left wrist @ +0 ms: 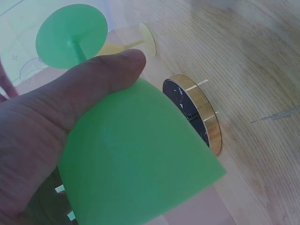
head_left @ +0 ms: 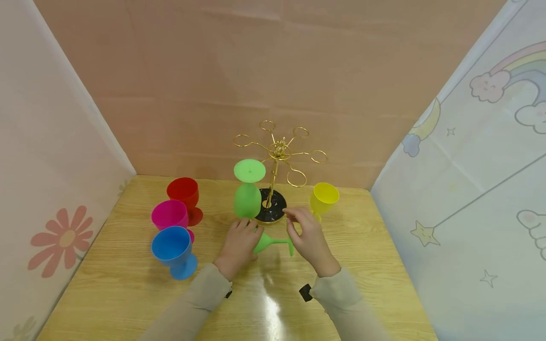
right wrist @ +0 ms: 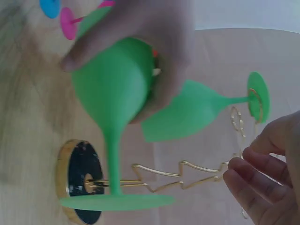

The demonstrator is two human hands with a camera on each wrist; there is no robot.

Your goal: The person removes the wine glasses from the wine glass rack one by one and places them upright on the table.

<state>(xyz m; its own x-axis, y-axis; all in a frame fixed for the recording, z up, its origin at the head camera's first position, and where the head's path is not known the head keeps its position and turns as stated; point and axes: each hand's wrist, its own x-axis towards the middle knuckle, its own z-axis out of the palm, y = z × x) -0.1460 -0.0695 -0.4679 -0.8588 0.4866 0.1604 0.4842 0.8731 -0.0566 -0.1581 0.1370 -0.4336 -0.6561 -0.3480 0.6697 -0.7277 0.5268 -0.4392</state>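
Note:
My left hand [head_left: 240,242] grips a green goblet [head_left: 264,242] round its bowl, the thumb lying along the side. The goblet is on its side in the head view, its stem and foot toward the right. My right hand [head_left: 310,240] is beside that foot, fingers loosely bent with nothing between them; its fingers [right wrist: 255,176] also show in the right wrist view. Behind the left hand, a second green goblet [head_left: 247,201] hangs upside down by its foot from a gold wire rack [head_left: 274,177]. The rack has several looped arms and a round black base [head_left: 277,208].
On the left of the wooden table [head_left: 128,293] stand a red goblet [head_left: 187,193], a pink goblet [head_left: 169,215] and a blue goblet [head_left: 172,248], all upright. A yellow goblet [head_left: 324,199] is upright behind the right hand. Patterned walls flank both sides.

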